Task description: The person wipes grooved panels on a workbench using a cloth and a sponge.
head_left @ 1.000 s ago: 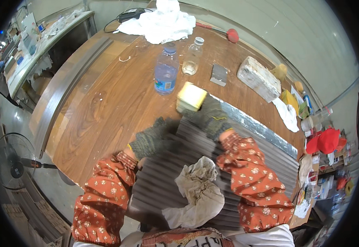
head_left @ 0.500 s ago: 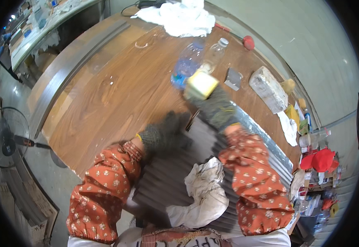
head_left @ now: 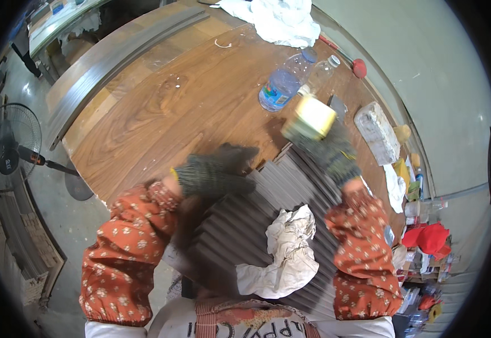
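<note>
Both my hands wear dark grey-green knit gloves. My right hand [head_left: 330,155] grips a pale yellow-and-white block [head_left: 315,117], blurred by motion, above the far right corner of a stack of long grey ridged strips [head_left: 282,180]. At the strips' far left side is my left hand [head_left: 214,173], its fingers stretched out and apart, somewhat smeared, with nothing visible in them. A crumpled, stained white cloth [head_left: 288,248] lies on the strips close to my body.
Beyond my right hand stand a large bottle [head_left: 282,90] and a smaller clear bottle [head_left: 320,73]. A whitish block [head_left: 377,132] and a dark grey block [head_left: 337,105] are to the right. White cloth [head_left: 288,22] lies at the wooden table's [head_left: 161,112] far edge; a fan [head_left: 10,152] stands left.
The view has shifted, so the table's things appear farther right. My right hand still holds the block. My left hand now sits apart from the right, by the strips' left side.
</note>
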`<action>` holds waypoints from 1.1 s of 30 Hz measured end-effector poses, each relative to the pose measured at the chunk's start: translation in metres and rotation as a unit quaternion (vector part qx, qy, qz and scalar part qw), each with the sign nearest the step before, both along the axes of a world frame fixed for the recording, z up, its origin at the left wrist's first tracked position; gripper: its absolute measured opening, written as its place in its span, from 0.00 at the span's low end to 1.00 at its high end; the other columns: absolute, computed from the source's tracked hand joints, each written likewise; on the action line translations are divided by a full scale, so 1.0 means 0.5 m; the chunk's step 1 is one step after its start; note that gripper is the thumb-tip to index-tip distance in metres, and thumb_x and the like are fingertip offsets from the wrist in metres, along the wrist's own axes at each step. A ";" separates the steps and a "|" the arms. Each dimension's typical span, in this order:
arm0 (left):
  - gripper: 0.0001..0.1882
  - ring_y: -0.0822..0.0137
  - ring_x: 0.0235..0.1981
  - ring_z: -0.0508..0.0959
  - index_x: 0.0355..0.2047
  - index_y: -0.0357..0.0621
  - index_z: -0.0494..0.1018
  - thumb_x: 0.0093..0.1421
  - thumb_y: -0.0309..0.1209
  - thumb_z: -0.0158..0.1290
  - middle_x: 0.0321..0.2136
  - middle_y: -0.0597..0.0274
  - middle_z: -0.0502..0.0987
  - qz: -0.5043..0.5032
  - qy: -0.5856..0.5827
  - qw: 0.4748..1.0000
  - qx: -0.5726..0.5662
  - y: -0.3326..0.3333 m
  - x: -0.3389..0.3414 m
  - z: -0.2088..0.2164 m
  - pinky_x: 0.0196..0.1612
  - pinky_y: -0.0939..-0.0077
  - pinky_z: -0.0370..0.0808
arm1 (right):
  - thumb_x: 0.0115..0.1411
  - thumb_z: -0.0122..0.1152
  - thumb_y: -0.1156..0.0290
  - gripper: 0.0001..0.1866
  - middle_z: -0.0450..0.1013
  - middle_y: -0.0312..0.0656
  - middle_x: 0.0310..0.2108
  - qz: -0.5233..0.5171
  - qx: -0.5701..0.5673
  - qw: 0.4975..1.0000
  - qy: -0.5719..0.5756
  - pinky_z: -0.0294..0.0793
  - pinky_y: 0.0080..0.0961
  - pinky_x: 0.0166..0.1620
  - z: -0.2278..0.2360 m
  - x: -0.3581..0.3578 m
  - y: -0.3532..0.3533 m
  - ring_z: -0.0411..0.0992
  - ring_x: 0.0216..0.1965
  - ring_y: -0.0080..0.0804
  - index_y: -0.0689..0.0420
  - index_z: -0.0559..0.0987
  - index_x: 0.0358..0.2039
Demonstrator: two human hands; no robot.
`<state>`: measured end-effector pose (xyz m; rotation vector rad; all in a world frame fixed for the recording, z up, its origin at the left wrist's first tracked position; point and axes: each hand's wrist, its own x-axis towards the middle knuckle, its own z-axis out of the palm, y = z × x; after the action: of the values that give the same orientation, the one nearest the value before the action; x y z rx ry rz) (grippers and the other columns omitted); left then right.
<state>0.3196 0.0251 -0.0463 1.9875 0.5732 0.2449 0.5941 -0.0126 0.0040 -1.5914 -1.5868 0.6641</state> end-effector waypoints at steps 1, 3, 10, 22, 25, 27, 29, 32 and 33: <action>0.37 0.53 0.60 0.69 0.65 0.41 0.59 0.59 0.40 0.60 0.58 0.47 0.69 0.057 0.012 0.997 -0.055 -0.010 -0.029 0.015 0.59 0.64 0.68 | 0.50 0.73 0.57 0.26 0.79 0.44 0.40 0.031 -0.003 0.998 0.048 0.75 0.31 0.47 -0.010 0.012 -0.007 0.77 0.44 0.38 0.60 0.77 0.45; 0.35 0.50 0.58 0.70 0.63 0.40 0.62 0.60 0.43 0.58 0.56 0.47 0.70 0.080 -0.023 0.994 -0.077 -0.028 -0.047 -0.003 0.60 0.62 0.66 | 0.52 0.71 0.55 0.27 0.78 0.47 0.42 0.089 -0.032 0.977 -0.191 0.75 0.34 0.47 0.036 -0.013 -0.029 0.77 0.45 0.42 0.59 0.76 0.46; 0.29 0.54 0.58 0.71 0.58 0.43 0.69 0.57 0.42 0.55 0.55 0.50 0.72 0.015 -0.074 0.939 0.336 -0.197 -0.066 0.115 0.65 0.53 0.61 | 0.52 0.72 0.62 0.32 0.77 0.45 0.47 -0.046 -0.064 0.975 -0.209 0.72 0.31 0.53 0.065 -0.037 -0.003 0.75 0.49 0.34 0.61 0.72 0.54; 0.24 0.53 0.53 0.75 0.46 0.41 0.75 0.49 0.40 0.58 0.49 0.53 0.76 0.098 -0.164 0.915 0.356 -0.399 -0.042 -0.047 0.57 0.51 0.71 | 0.50 0.73 0.62 0.29 0.77 0.45 0.46 0.104 -0.158 0.962 -0.196 0.73 0.32 0.52 0.114 -0.052 0.001 0.76 0.48 0.37 0.60 0.74 0.50; 0.23 0.53 0.53 0.75 0.45 0.41 0.76 0.49 0.39 0.58 0.49 0.53 0.76 0.119 -0.190 0.910 0.348 -0.402 -0.039 -0.053 0.57 0.51 0.71 | 0.50 0.73 0.62 0.25 0.77 0.46 0.46 0.186 0.019 0.879 -0.438 0.73 0.33 0.51 0.054 -0.053 -0.019 0.76 0.48 0.37 0.60 0.76 0.46; 0.23 0.54 0.52 0.75 0.45 0.42 0.76 0.49 0.39 0.58 0.49 0.54 0.76 0.123 -0.186 0.908 0.353 -0.399 -0.039 -0.048 0.57 0.51 0.71 | 0.53 0.72 0.62 0.29 0.76 0.46 0.47 0.126 -0.059 0.887 -0.440 0.74 0.32 0.51 0.053 -0.036 0.005 0.75 0.49 0.33 0.60 0.72 0.51; 0.23 0.54 0.52 0.75 0.45 0.43 0.76 0.50 0.40 0.57 0.48 0.55 0.76 0.131 -0.180 0.905 0.362 -0.400 -0.033 -0.039 0.56 0.51 0.72 | 0.51 0.72 0.54 0.33 0.77 0.46 0.47 0.054 -0.101 0.983 -0.145 0.73 0.36 0.54 0.068 0.004 0.032 0.76 0.49 0.36 0.60 0.72 0.52; 0.25 0.57 0.48 0.75 0.50 0.46 0.76 0.51 0.42 0.57 0.47 0.60 0.76 0.182 -0.136 0.912 0.341 -0.413 -0.009 -0.016 0.55 0.50 0.72 | 0.54 0.68 0.50 0.32 0.77 0.44 0.46 0.035 -0.110 0.991 -0.071 0.72 0.39 0.55 0.008 0.091 0.062 0.76 0.47 0.38 0.59 0.73 0.52; 0.25 0.57 0.48 0.75 0.50 0.46 0.76 0.51 0.42 0.57 0.47 0.60 0.76 0.187 -0.130 0.912 0.340 -0.415 -0.016 -0.015 0.55 0.50 0.72 | 0.54 0.67 0.51 0.31 0.78 0.44 0.44 0.038 -0.102 0.985 0.132 0.72 0.38 0.54 -0.012 0.053 0.072 0.76 0.47 0.38 0.59 0.73 0.51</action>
<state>0.3114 -0.1824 -0.0539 2.4308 0.7590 1.0509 0.6206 0.0236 -0.0021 -1.5192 -1.4240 1.0614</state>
